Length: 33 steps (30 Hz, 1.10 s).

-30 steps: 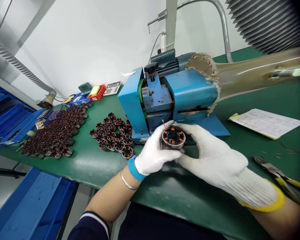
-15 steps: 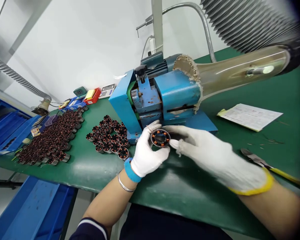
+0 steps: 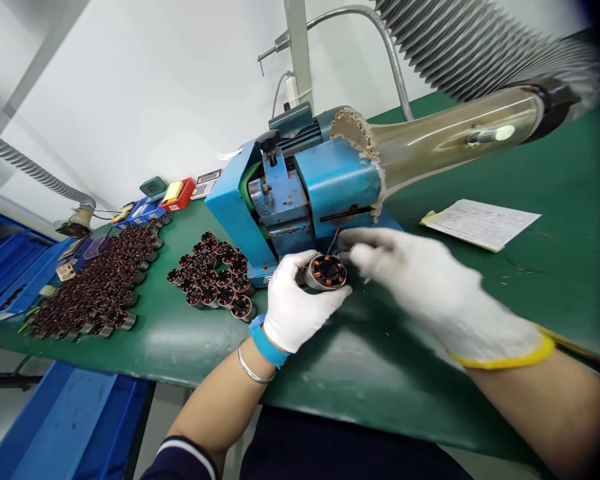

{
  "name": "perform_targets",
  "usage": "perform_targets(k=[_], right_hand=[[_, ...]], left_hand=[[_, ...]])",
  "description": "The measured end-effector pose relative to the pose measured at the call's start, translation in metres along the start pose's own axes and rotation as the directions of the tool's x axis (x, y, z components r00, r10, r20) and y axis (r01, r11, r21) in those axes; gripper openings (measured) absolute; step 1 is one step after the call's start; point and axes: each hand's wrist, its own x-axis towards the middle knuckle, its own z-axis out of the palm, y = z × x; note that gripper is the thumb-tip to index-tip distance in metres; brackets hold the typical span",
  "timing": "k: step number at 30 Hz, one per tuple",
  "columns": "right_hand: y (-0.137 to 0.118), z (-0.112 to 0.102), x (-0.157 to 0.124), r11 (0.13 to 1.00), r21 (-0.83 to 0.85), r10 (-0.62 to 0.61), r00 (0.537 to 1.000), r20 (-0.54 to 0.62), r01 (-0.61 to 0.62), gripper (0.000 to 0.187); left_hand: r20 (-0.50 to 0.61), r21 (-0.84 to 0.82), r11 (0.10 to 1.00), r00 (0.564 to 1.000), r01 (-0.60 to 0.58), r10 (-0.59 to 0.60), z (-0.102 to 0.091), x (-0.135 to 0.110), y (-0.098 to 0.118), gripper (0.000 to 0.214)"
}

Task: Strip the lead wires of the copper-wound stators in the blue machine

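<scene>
My left hand [image 3: 300,300], in a white glove with a blue cuff, is closed round a small round motor stator [image 3: 327,272] with orange copper windings, tilted so its open face looks at me. My right hand [image 3: 430,287], in a white glove with a yellow cuff, pinches a thin copper wire [image 3: 335,240] that rises from the stator's top right edge. Both hands hover just above the green bench [image 3: 370,360], right in front of the blue machine [image 3: 300,193].
A neat cluster of stators [image 3: 213,273] stands left of the machine, and a large heap of them [image 3: 100,280] lies further left. A paper sheet [image 3: 480,223] lies at right. A clear suction funnel [image 3: 450,133] with ribbed hose joins the machine. Blue bins [image 3: 10,260] stand at far left.
The stator has tipped from face-up to face toward me. My right hand let go of its rim and now pinches the wire above it. The camera view shifted right.
</scene>
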Motion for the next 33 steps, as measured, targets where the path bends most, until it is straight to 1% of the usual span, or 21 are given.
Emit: perform_targets(k=[1, 2, 4, 7, 11, 15, 18, 20, 22, 23, 25, 27, 28, 30, 31, 33], right_hand=[[0.0, 0.006, -0.004, 0.999, 0.003, 0.032, 0.996, 0.077, -0.032, 0.051], [-0.001, 0.012, -0.008, 0.999, 0.003, 0.033, 0.993, 0.115, -0.034, 0.058], [0.0, 0.022, -0.011, 1.0, -0.006, -0.003, 0.992, 0.129, 0.004, 0.063], [0.0, 0.027, -0.008, 0.998, -0.029, -0.052, 0.996, 0.078, 0.055, 0.058], [-0.002, 0.025, -0.001, 0.992, 0.044, -0.12, 0.993, 0.014, 0.12, 0.052], [-0.001, 0.023, 0.002, 0.986, 0.118, -0.117, 0.993, 0.007, 0.115, 0.049], [0.003, 0.022, 0.001, 0.976, 0.168, -0.143, 0.99, 0.004, 0.14, 0.048], [0.006, 0.02, -0.002, 0.977, 0.141, -0.155, 0.988, -0.02, 0.157, 0.048], [0.007, 0.02, -0.007, 0.984, 0.072, -0.159, 0.986, -0.043, 0.162, 0.05], [0.006, 0.019, -0.01, 0.986, 0.032, -0.163, 0.986, -0.036, 0.165, 0.051], [0.005, 0.019, -0.016, 0.979, -0.046, -0.196, 0.98, 0.013, 0.197, 0.052], [0.002, 0.017, -0.019, 0.959, -0.116, -0.248, 0.964, 0.095, 0.259, 0.054], [0.001, 0.016, -0.02, 0.948, -0.141, -0.267, 0.954, 0.138, 0.285, 0.056], [0.0, 0.014, -0.021, 0.935, -0.175, -0.272, 0.939, 0.209, 0.31, 0.062], [0.001, 0.013, -0.021, 0.931, -0.19, -0.263, 0.934, 0.241, 0.311, 0.065], [0.002, 0.012, -0.022, 0.919, -0.223, -0.256, 0.923, 0.287, 0.324, 0.068]], left_hand=[[-0.025, 0.013, 1.0, 1.0, -0.004, 0.004, 0.002, 0.002, 0.0, 0.05], [-0.043, 0.028, 1.0, 0.999, -0.015, 0.016, 0.004, 0.004, 0.001, 0.048], [-0.056, 0.052, 0.998, 0.998, -0.039, 0.042, 0.008, 0.009, 0.003, 0.047], [-0.056, 0.077, 0.996, 0.998, -0.037, 0.042, 0.015, 0.019, 0.008, 0.049], [-0.048, 0.105, 0.994, 0.998, -0.035, 0.04, 0.02, 0.03, 0.015, 0.05], [-0.037, 0.128, 0.99, 0.997, -0.065, 0.07, 0.023, 0.035, 0.017, 0.042], [-0.018, 0.126, 0.988, 0.995, -0.091, 0.093, 0.026, 0.035, 0.018, 0.039], [-0.005, 0.104, 0.989, 0.994, -0.107, 0.108, 0.027, 0.032, 0.018, 0.042], [0.001, 0.06, 0.991, 0.993, -0.119, 0.119, 0.025, 0.026, 0.016, 0.047], [0.006, 0.03, 0.991, 0.992, -0.129, 0.129, 0.023, 0.022, 0.014, 0.049], [0.021, -0.038, 0.987, 0.988, -0.153, 0.154, 0.016, 0.015, 0.009, 0.053], [0.038, -0.115, 0.982, 0.987, -0.153, 0.158, 0.007, 0.008, 0.004, 0.057], [0.045, -0.156, 0.98, 0.99, -0.124, 0.132, 0.003, 0.005, 0.003, 0.06], [0.06, -0.241, 0.971, 0.998, 0.007, 0.008, -0.005, 0.001, 0.001, 0.063], [0.078, -0.286, 0.953, 0.994, 0.096, -0.076, -0.008, -0.001, 0.001, 0.063], [0.154, -0.393, 0.88, 0.963, 0.266, -0.222, -0.014, -0.002, 0.001, 0.063]])
